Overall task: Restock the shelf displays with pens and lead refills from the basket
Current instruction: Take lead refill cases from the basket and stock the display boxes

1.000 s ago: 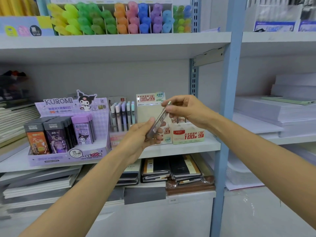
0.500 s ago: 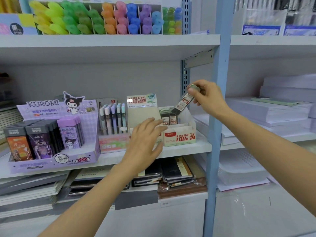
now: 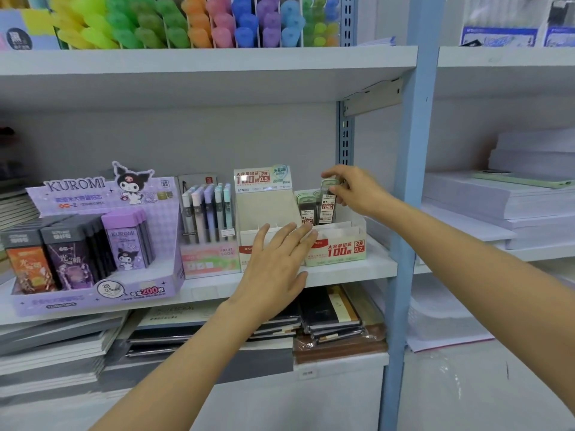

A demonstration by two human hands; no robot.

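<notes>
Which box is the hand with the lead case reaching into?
The rightmost box marked 0.7, not the 0.5 box; the right hand pinches a lead case there.

The lead refill case (image 3: 327, 199) in my right hand (image 3: 357, 190) is black with a pale green cap and red label; its display box (image 3: 340, 251) is cream, lettered red; the Kuromi display (image 3: 77, 201), checked lilac.
</notes>
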